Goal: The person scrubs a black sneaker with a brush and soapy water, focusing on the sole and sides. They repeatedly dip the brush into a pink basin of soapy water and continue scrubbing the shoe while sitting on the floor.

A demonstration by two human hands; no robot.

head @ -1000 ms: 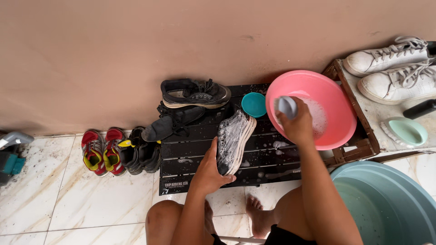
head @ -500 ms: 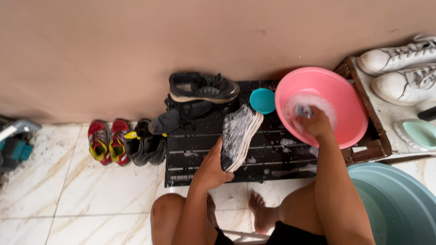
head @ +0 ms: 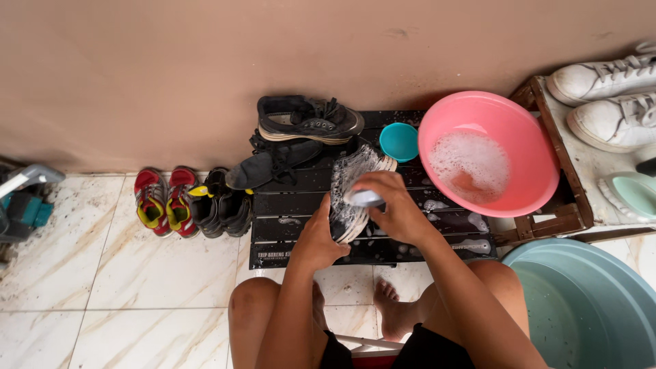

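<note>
my left hand [head: 316, 240] clamps the soapy shoe [head: 355, 191], right hand [head: 393, 208] gripping the brush [head: 363, 198]; i reckon the wet shoe could slip onto the black crate's [head: 287, 225] front edge.

Soft, even daylight, faint shadows, sharp focus throughout, slight wide-angle bending at the frame edges.

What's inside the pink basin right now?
The pink basin holds water with a patch of white soapy foam over most of it. The foam covers whatever may lie beneath it; nothing else shows.
</note>
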